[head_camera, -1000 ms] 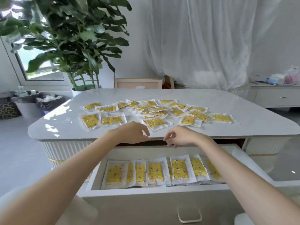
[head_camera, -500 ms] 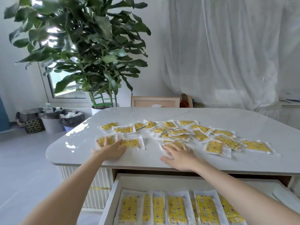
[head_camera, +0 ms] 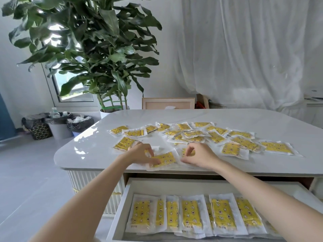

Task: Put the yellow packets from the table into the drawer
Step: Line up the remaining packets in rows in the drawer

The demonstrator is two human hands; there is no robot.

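1. Curtain (head_camera: 244, 49): white, sheer, hanging across the back wall on my feed.
2. Potted plant (head_camera: 90, 49): tall and dark-leaved, standing behind the table's far left corner in front of a window (head_camera: 75, 91).
3. Table (head_camera: 87, 152): glossy white top, rounded corners.
4. Drawer (head_camera: 174, 187): pulled out from under the table's near edge, open toward the camera.
5. Bins (head_camera: 59, 126): lined with dark bags, on the floor to the left of the table.
6. Wooden frame (head_camera: 167, 103): upright beyond the table's far edge.
7. Yellow packets (head_camera: 216, 135): scattered over the middle and right of the table top, several overlapping (too tangled for me to give a firm count).
8. Drawer packets (head_camera: 188, 213): one flat row, side by side, edges overlapping.
9. Left hand (head_camera: 139, 154): at the table's near edge. Grip closed in a pinch, thumb and fingers on the left end of the near packet (head_camera: 165, 158), which lies on the table edge just above the drawer.
10. Right hand (head_camera: 201, 157): just beside the left. Fingers curled, grip pinching a second packet (head_camera: 183, 151) that is mostly hidden under the hand.
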